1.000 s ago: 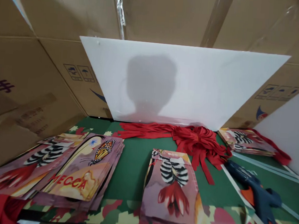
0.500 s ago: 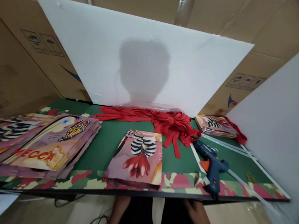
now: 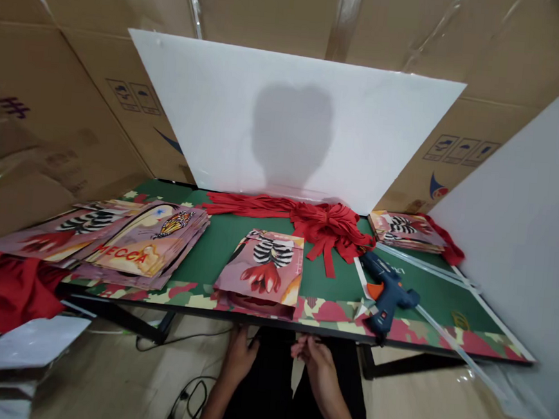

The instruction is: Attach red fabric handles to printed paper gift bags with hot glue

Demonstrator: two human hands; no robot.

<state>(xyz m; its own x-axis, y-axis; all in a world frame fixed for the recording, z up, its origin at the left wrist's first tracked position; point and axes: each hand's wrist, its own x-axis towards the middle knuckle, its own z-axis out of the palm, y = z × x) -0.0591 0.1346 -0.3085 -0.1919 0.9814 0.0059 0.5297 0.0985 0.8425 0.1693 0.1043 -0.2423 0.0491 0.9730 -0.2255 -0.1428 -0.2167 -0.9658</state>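
Observation:
My left hand (image 3: 240, 356) is below the table's front edge, over my lap, thumb held apart from the fingers. The edge partly hides its fingertips, and I see nothing held. My right hand (image 3: 319, 366) is also under the edge, its fingers bent and pressed together; what they hold, if anything, I cannot make out. Just above both hands, a purple printed paper bag (image 3: 261, 269) lies on the green table (image 3: 193, 262), with a striped ribcage and red petals on it. A dark blue glue gun (image 3: 389, 297) rests to the right.
Printed paper bags (image 3: 134, 240) are stacked at left, others (image 3: 406, 231) at back right. Red ribbons (image 3: 326, 226) lie along the back, below a white board (image 3: 209, 113). Clear glue sticks (image 3: 425, 266) are at right. Red cloth (image 3: 19, 289) hangs at the left; a cable (image 3: 182, 399) is on the floor.
The view has shifted, showing more below the table. Both hands have moved up toward its edge and closer together, the right one inward. The bags and glue gun stay in place.

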